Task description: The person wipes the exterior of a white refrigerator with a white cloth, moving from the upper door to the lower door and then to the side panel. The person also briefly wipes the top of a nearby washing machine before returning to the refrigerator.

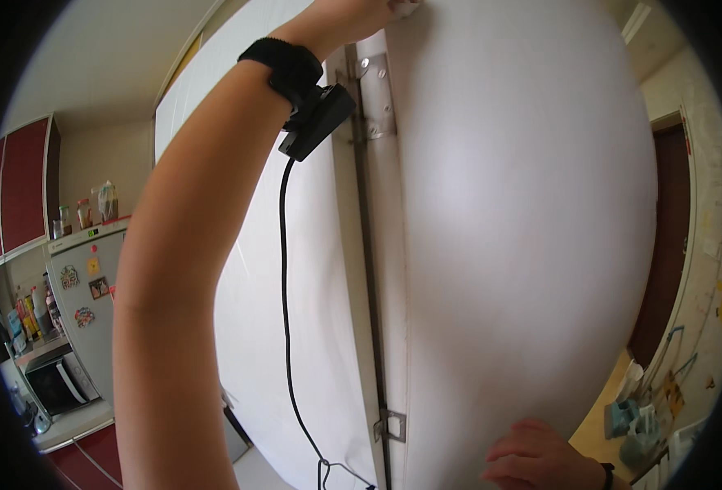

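Note:
A large white door panel [520, 202] fills the middle and right, very close. Its edge carries a metal hinge plate [379, 98] near the top and a metal latch plate [394, 426] low down. My left arm reaches up across the view, with a black strapped device and a cable [284, 263] at the wrist. My left hand [397, 5] is mostly cut off by the top edge, close to the panel's upper edge; what its fingers do is hidden. Lower right, my right hand [526, 456] rests against or just before the panel, fingers somewhat spread, nothing seen in it.
At the left stand a grey refrigerator [94, 331] with magnets and jars on top, a microwave [61, 383] on a counter, and dark red wall cabinets [23, 190]. To the right are a brown door [670, 245] and hanging bags [639, 435] by the wall.

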